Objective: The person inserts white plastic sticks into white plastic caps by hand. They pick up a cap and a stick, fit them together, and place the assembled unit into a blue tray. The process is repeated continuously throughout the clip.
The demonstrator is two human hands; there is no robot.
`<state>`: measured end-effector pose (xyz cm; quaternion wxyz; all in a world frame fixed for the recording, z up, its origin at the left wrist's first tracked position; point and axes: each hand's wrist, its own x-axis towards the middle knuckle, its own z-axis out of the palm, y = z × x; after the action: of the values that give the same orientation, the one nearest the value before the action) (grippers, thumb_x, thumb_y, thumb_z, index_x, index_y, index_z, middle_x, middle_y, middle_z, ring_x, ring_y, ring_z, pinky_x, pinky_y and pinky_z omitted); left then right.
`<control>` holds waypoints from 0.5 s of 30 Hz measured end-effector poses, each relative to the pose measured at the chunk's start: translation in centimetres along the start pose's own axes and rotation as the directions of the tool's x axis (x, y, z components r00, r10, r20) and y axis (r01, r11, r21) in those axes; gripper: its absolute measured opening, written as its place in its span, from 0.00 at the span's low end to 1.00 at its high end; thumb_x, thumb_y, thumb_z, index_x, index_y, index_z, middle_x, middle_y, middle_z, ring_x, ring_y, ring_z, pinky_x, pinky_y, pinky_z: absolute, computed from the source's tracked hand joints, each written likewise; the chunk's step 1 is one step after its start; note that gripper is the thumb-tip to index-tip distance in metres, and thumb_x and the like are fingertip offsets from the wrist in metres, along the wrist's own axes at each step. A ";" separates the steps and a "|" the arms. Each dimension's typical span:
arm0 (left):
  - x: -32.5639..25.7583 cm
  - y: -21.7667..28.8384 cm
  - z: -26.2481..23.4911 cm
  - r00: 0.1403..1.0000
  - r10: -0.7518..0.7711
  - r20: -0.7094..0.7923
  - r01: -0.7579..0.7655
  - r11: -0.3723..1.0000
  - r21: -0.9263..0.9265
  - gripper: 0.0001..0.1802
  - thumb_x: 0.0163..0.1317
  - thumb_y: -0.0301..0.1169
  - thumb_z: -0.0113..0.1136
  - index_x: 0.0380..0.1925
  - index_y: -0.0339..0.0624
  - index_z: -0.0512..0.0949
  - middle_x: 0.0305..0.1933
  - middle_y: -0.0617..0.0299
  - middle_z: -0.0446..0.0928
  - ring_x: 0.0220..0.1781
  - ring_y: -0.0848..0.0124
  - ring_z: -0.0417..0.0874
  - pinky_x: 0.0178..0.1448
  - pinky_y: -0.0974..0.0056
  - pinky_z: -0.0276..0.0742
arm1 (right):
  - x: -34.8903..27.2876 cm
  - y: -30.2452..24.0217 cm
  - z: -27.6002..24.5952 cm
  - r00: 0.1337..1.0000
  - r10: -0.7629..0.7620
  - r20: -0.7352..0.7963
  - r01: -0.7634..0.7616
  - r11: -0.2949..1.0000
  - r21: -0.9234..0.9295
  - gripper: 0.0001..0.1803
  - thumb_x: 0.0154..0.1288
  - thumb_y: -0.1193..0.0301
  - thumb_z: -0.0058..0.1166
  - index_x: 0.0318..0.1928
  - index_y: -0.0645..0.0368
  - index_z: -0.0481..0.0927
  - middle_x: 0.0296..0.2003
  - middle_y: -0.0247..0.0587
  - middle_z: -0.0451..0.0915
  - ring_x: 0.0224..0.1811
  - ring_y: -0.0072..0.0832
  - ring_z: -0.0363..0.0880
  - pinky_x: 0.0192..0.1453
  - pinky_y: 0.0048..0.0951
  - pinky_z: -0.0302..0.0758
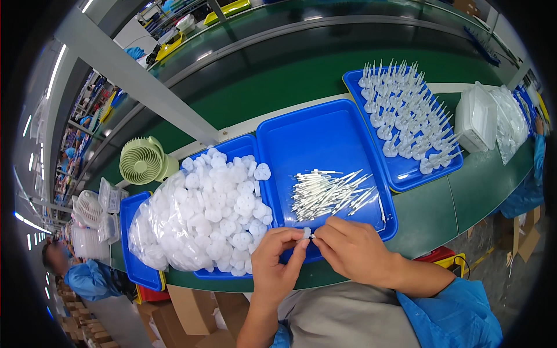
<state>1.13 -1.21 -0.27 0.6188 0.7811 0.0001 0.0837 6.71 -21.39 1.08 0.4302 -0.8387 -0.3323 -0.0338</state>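
Close to my body, my left hand (278,264) pinches a small translucent white plastic piece (307,232) between thumb and fingers. Right beside it, my right hand (357,249) is closed in a pinch at the same piece; whatever thin part its fingertips hold is mostly covered. Both hands are over the near edge of a blue tray (313,133), where a heap of thin white sticks (328,194) lies. To the left, many translucent white plastic discs (223,203) spill from a clear bag (152,232) across another blue tray.
At right, a blue tray (399,181) holds rows of discs with upright sticks (406,116). White containers (476,119) stand beyond it. A green fan (145,161) sits behind the bag, near a grey post (145,75). A person in blue (96,279) is at far left.
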 end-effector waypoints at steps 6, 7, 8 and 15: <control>0.0 -0.1 -0.2 0.998 -0.056 0.007 0.056 0.989 -0.134 0.08 0.79 0.15 0.68 0.54 0.27 0.84 0.55 0.55 0.85 0.55 0.70 0.91 0.61 0.64 0.90 | 0.6 0.6 0.1 0.999 0.037 0.006 -0.037 0.980 0.194 0.05 0.78 0.73 0.66 0.43 0.60 0.82 0.35 0.44 0.78 0.31 0.47 0.84 0.34 0.47 0.82; 0.1 0.0 -0.4 0.998 -0.063 0.014 0.064 0.986 -0.154 0.08 0.79 0.16 0.68 0.54 0.27 0.84 0.55 0.54 0.85 0.55 0.69 0.91 0.62 0.64 0.91 | 0.5 0.3 0.1 0.995 0.093 0.023 -0.096 0.962 0.255 0.05 0.78 0.73 0.66 0.42 0.60 0.82 0.35 0.44 0.78 0.31 0.47 0.84 0.34 0.48 0.82; 0.2 0.1 -0.5 0.997 -0.071 0.022 0.073 0.982 -0.174 0.08 0.79 0.17 0.68 0.54 0.27 0.85 0.55 0.54 0.85 0.56 0.69 0.91 0.62 0.63 0.92 | 0.4 0.1 0.2 0.988 0.149 0.043 -0.155 0.937 0.313 0.06 0.78 0.73 0.66 0.42 0.60 0.82 0.35 0.44 0.78 0.31 0.47 0.84 0.34 0.48 0.82; 0.0 0.0 -0.4 0.995 -0.081 0.064 0.089 0.987 -0.135 0.08 0.79 0.15 0.66 0.54 0.27 0.84 0.55 0.55 0.86 0.55 0.70 0.90 0.62 0.65 0.88 | 0.2 0.5 0.2 1.000 0.022 0.007 -0.022 0.996 0.082 0.05 0.73 0.78 0.70 0.45 0.60 0.85 0.34 0.44 0.82 0.28 0.43 0.83 0.31 0.43 0.77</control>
<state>1.10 -0.81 -0.22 0.6738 0.7380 0.0094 0.0341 7.09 -21.36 0.72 0.4635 -0.8241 -0.3254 -0.0129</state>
